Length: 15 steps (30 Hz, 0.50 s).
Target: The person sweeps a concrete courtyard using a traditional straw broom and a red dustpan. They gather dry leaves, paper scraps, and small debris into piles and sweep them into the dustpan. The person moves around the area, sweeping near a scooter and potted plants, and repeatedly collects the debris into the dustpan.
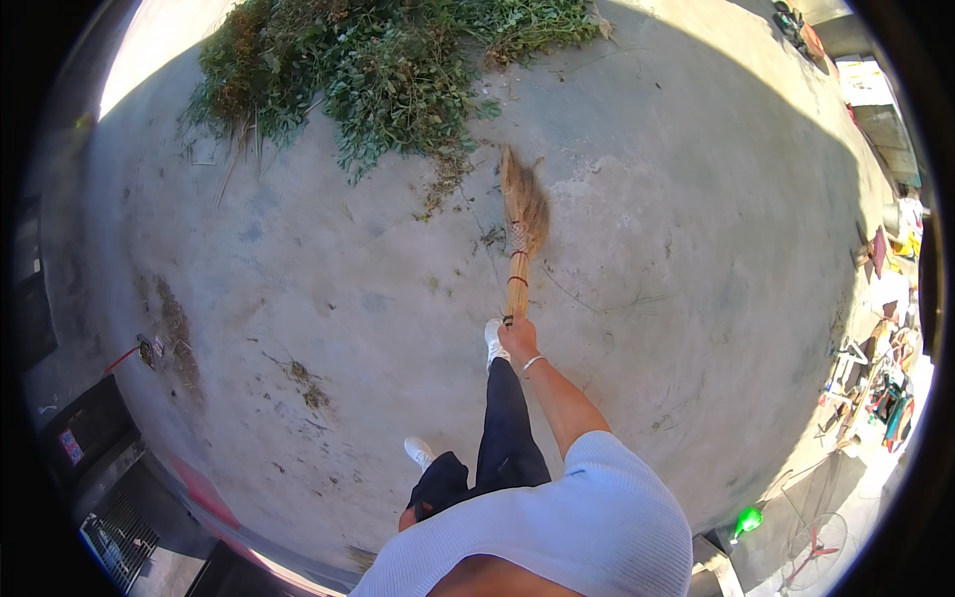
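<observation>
My right hand [517,340], with a white band at the wrist, is closed round the handle end of a short straw broom [517,254]. The broom points away from me; its bristles, slightly blurred, rest on or just above the concrete floor. Ahead of the bristles lie dry leaf scraps [448,179] beside a big heap of green leafy plants [398,80]. Only a small patch of skin, apparently my left hand [407,518], shows beside my dark trouser leg, and its fingers are hidden. Straw-like bristles [360,557] stick out near my left side; what they belong to is hidden.
Small debris [306,383] and a brownish streak of litter [177,338] lie on the floor to the left. At the right edge are cluttered household things [880,388], a green bottle [748,519] and a round fan [818,547]. My white shoes [419,453] stand on the concrete.
</observation>
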Each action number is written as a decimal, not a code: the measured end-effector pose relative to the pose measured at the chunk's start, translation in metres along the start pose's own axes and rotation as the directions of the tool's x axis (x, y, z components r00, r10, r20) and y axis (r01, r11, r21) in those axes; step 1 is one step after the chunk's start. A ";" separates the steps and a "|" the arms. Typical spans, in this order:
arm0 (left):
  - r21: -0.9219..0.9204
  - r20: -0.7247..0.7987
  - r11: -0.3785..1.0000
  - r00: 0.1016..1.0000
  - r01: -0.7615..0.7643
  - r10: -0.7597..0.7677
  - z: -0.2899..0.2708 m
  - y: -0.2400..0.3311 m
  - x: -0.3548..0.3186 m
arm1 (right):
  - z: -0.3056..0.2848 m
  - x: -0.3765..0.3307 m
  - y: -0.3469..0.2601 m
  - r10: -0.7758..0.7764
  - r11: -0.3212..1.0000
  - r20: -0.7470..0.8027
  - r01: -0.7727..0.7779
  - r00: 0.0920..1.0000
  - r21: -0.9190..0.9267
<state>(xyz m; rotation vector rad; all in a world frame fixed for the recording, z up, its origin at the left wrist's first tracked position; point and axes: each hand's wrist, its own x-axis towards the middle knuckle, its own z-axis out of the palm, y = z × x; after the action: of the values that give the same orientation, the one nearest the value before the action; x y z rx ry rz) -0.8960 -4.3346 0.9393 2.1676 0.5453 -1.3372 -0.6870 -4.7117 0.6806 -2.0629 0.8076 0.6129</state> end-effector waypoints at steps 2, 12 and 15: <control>0.009 0.015 0.999 0.999 -0.034 0.034 -0.007 0.023 0.009 | 0.026 -0.020 -0.040 -0.073 0.993 0.122 0.061 0.990 0.102; -0.274 -0.058 0.962 0.998 0.004 -0.021 0.014 0.041 0.019 | -0.085 -0.035 -0.052 -0.174 0.957 0.013 0.166 0.985 0.237; -0.271 -0.055 0.962 0.998 -0.029 0.015 0.028 0.024 0.026 | -0.146 -0.003 -0.030 -0.093 0.996 -0.142 0.091 0.985 -0.019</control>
<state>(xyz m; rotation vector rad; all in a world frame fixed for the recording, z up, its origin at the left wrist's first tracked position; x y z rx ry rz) -0.8900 -4.3688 0.9115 1.9815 0.6813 -1.1236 -0.6472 -4.8173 0.7782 -2.1615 0.7864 0.4240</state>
